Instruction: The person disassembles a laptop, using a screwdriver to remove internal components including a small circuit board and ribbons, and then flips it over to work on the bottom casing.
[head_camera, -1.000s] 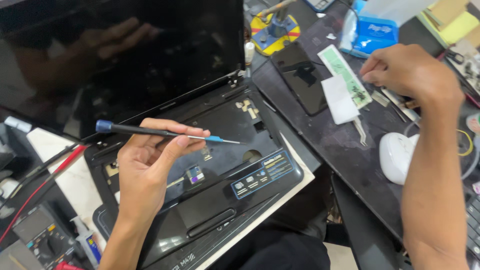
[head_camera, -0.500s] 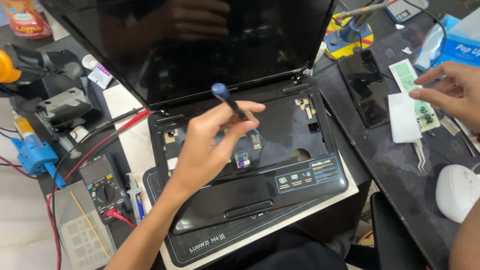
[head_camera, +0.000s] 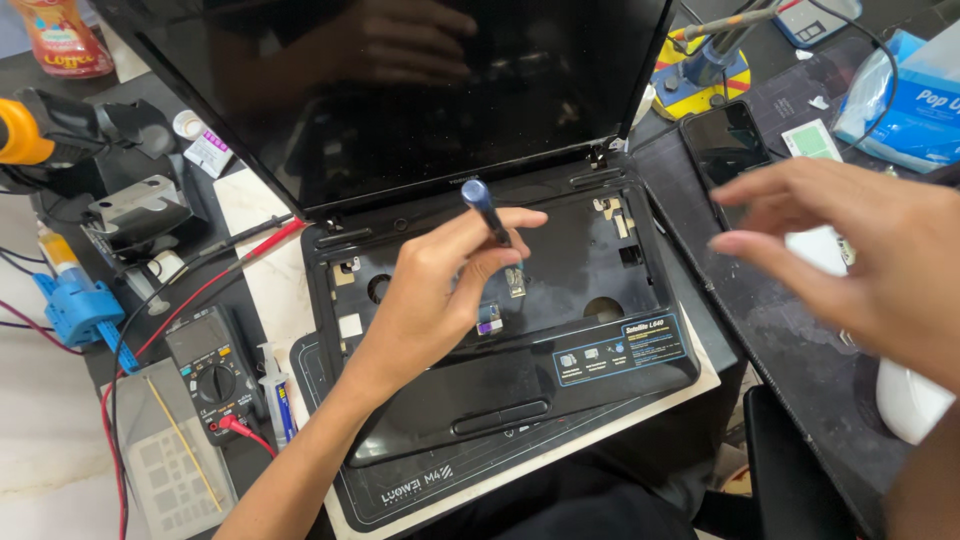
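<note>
While left hand (head_camera: 430, 300) pinches slim blue-capped screwdriver (head_camera: 492, 218), glossy black laptop (head_camera: 520, 390), right hand (head_camera: 860, 260) spread empty

Both hands (head_camera: 440, 290) bare — forearms unsleeved, no gloves.

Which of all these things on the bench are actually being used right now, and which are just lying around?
In use:
left hand holding a blue-capped screwdriver
open laptop with its keyboard removed
right hand, raised, holding nothing

Lying about:
multimeter
phone
white mouse
blue tissue pack
</note>
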